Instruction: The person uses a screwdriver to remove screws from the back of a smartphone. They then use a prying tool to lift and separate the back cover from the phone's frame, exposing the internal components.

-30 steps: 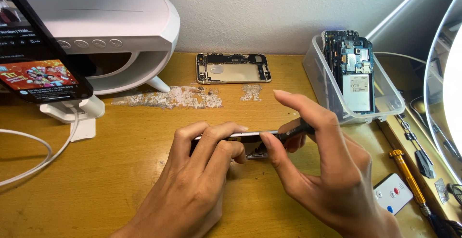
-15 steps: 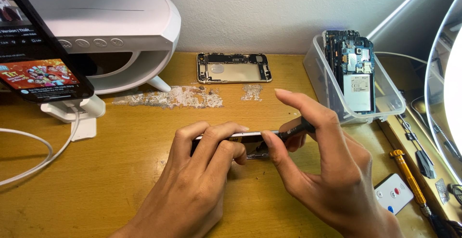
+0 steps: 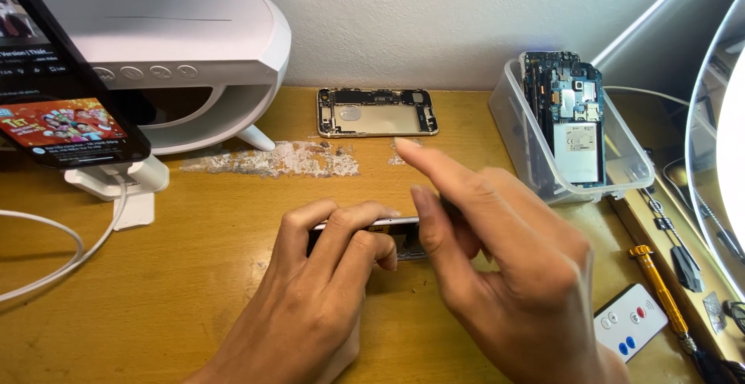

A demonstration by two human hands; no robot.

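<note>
A thin phone frame point(image 3: 396, 233) stands on its long edge on the wooden desk point(image 3: 194, 260), mostly hidden by my hands. My left hand point(image 3: 326, 275) grips its left part, fingers curled over the top edge. My right hand point(image 3: 497, 260) holds the right part between thumb and middle finger, with the index finger lifted and pointing left above it. Farther back, a second stripped phone housing point(image 3: 376, 112) with a gold rim lies flat near the wall.
A clear plastic tub point(image 3: 621, 171) at right holds upright phone circuit boards. A small white remote point(image 3: 630, 330) and a yellow-handled screwdriver point(image 3: 660, 295) lie at right. A phone on a white stand point(image 3: 58, 112), a white cable point(image 3: 46, 264) and whitish debris point(image 3: 279, 159) sit at left.
My right index finger has lifted off the frame and now points left above it. Otherwise both hands keep their grip in the same place.
</note>
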